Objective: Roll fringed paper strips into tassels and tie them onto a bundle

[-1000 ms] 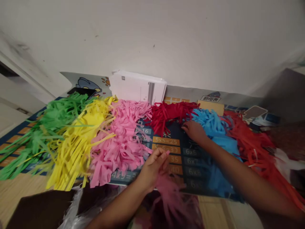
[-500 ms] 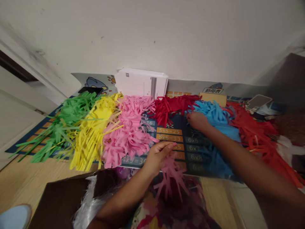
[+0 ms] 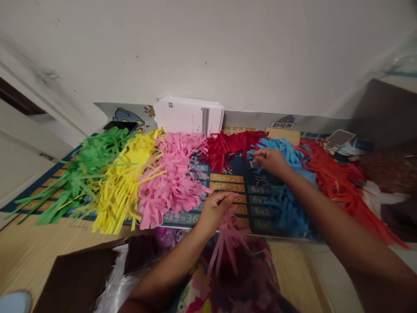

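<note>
My left hand pinches a pink paper tassel by its top, and the strips hang over my lap. My right hand is at the left edge of the blue tassels, thumb and fingers drawn together; whether a strip is between them I cannot make out. Left of it lie dark red tassels. A pile of pink tassels spreads beyond my left hand, beside yellow tassels and green tassels. Orange-red tassels lie on the far right.
A printed multiplication mat covers the table under the piles. Against the wall stands a white box. Near a tan block lies a small framed mirror-like piece. A dark box with clear plastic film is below the table.
My right hand has drawn slightly back from the blue tassels, its fingertips now more in view. My left hand still holds the pink tassel. The view has shifted a little.
</note>
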Motion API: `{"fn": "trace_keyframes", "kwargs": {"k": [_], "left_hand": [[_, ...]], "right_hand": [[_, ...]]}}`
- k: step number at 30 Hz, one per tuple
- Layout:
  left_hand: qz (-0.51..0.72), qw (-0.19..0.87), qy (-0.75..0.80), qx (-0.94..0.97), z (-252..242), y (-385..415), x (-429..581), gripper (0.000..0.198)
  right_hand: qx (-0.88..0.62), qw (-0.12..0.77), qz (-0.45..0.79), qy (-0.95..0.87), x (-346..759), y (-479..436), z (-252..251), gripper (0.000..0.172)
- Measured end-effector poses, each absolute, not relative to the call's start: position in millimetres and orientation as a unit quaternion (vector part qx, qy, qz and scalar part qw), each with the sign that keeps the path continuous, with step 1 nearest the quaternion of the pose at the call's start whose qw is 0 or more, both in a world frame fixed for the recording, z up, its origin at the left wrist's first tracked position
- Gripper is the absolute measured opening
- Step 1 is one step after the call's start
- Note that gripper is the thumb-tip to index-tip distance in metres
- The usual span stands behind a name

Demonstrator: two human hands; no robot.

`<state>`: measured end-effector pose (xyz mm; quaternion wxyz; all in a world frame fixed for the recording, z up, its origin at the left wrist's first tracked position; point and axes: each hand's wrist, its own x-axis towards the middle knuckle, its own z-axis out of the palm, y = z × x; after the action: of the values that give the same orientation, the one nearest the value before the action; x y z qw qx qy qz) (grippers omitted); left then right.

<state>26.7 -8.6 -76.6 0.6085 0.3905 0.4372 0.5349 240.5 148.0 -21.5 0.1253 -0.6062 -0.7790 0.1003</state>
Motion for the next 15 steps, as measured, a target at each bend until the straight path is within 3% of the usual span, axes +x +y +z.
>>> {"fn": "trace_keyframes", "kwargs": {"k": [3,8,12,15], "left_hand": [[0.546,0.569,0.433,0.436,-81.2,-3.8,29.5,0.040],[0.501,0.474,0.464,0.556,-78.8,-2.3,33.9,0.026],[0.491,0.419,0.462,0.608,-76.1,-4.2,33.5,0.024],[0.484,0.388,0.460,0.635,-75.7,-4.6,33.2,0.023]], "right_hand": [[-0.552,0.187,0.136,-0.801,228.5,91.1,-22.3,0.022],[-0.525,0.430,0.372,-0.633,213.5,11.9,-57.7,0.019],[-0.539,0.499,0.465,-0.493,209.3,-6.6,-83.5,0.017],[-0.536,0.523,0.518,-0.413,204.9,-9.2,-91.9,0.026]]}}
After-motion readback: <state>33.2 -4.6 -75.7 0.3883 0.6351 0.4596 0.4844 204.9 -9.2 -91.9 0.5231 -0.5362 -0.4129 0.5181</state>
